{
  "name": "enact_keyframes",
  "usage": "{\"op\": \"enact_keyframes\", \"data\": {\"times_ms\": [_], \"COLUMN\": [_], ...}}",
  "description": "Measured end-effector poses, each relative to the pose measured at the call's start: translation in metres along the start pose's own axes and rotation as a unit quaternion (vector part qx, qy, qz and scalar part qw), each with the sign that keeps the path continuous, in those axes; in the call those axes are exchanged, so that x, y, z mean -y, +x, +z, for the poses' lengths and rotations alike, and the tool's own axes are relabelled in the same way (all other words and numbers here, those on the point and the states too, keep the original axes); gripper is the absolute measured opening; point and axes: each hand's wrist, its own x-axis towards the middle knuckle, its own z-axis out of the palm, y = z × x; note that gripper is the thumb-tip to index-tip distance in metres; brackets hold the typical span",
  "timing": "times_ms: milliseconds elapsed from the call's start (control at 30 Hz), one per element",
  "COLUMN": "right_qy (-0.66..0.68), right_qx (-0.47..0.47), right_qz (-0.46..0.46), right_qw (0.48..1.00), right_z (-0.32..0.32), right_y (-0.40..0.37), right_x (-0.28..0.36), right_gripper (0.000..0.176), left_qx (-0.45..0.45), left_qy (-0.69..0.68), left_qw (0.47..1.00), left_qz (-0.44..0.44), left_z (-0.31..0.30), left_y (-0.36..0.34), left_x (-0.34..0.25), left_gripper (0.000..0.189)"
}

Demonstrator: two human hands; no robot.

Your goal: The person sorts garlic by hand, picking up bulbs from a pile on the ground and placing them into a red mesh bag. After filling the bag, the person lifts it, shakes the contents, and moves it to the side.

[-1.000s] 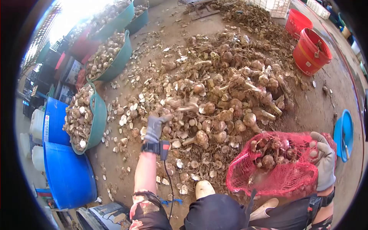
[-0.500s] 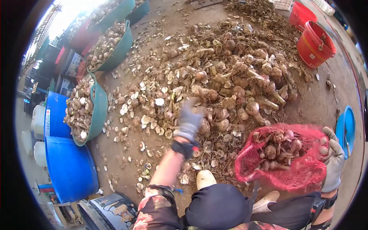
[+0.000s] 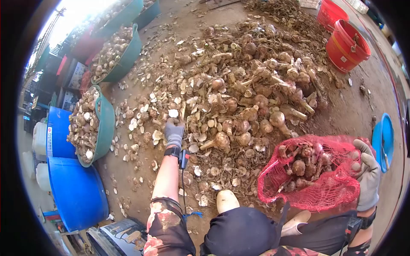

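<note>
My left hand (image 3: pixel 174 133), in a grey work glove, reaches down into the left side of a heap of soil-coated bulbs with stalks (image 3: pixel 256 106) that look like garlic. Its fingers are curled at the ground beside a pale cut slice (image 3: pixel 173 113) and an upright stalk; what they grip is hidden. On the right, my gloved right hand (image 3: pixel 368 175) clutches the edge of a red mesh bag (image 3: pixel 316 202). The mouth of the bag gapes, with several brownish bulbs (image 3: pixel 300 167) inside.
Green tubs (image 3: pixel 106 128) full of bulbs stand at left, near blue barrels (image 3: pixel 79 192) and a dark bucket (image 3: pixel 117 237). Red buckets (image 3: pixel 347 47) are at upper right, with a blue basin (image 3: pixel 385 141) below them. Pale scraps litter the floor.
My left hand has moved left and down to the floor at the heap's left side. My right hand keeps its grip on the bag. The view has shifted slightly.
</note>
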Motion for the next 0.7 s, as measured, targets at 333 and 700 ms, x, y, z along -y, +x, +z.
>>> {"op": "enact_keyframes", "data": {"times_ms": [333,700], "right_qy": [0.008,-0.011], "right_qx": [0.025,0.013], "right_qz": [0.027,0.03], "right_qw": [0.999,0.999], "right_z": [0.01,0.005], "right_y": [0.008,0.002], "right_x": [-0.004,0.002], "right_gripper": [0.029,0.028], "left_qx": [0.279,0.191], "left_qy": [0.171,0.017], "left_qw": [0.922,0.923], "left_qz": [0.205,0.334], "left_z": [0.056,0.073], "left_y": [-0.024,-0.01], "left_x": [-0.183,-0.162], "left_gripper": [0.07,0.012]}}
